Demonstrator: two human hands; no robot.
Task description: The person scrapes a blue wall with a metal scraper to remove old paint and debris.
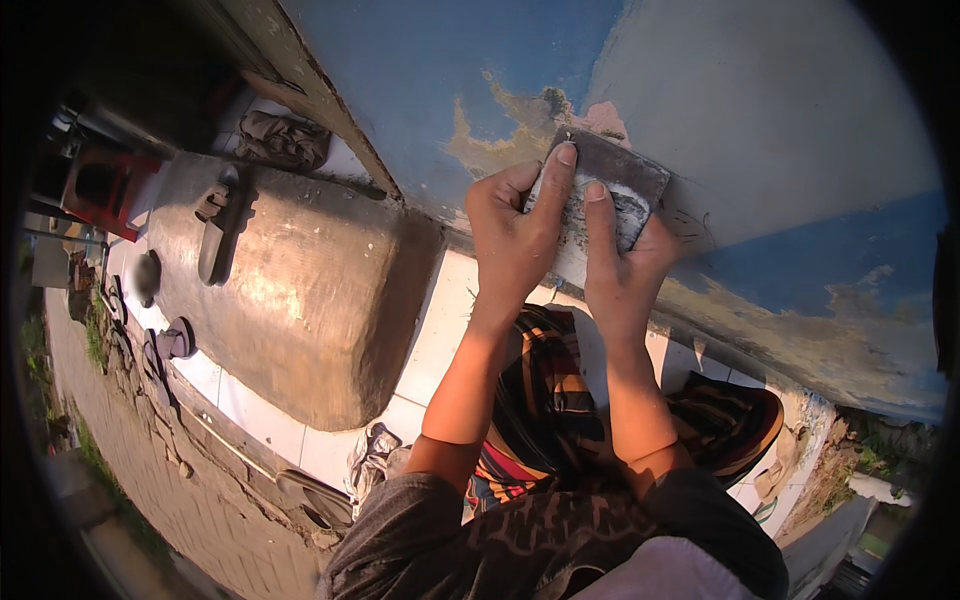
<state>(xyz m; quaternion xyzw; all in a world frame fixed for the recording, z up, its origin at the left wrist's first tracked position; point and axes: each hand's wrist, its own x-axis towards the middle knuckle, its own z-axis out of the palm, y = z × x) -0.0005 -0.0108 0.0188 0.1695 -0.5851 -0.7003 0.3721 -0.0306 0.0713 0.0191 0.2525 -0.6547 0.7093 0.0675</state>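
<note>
Both my hands grip one flat, dark rectangular putty scraper point(625, 170), its near face smeared with whitish paste. My left hand point(515, 230) is closed on its left side, the thumb lying along the face toward the upper edge. On the right side my right hand point(628, 265) is closed too, thumb on the face; its other fingers are mostly hidden behind. The scraper is up against the painted wall point(730, 120), over a patch with peeling blue paint; the paste on its far side cannot be seen. Grey filler covers the wall to the right.
To my left a rounded cement step point(300, 300) carries a sandal point(215, 235). White floor tiles point(440, 320) run along the wall's foot. A crumpled cloth point(282, 140) lies by the doorway, a red plastic stool point(105, 190) farther left. Striped cloth point(545, 370) covers my legs.
</note>
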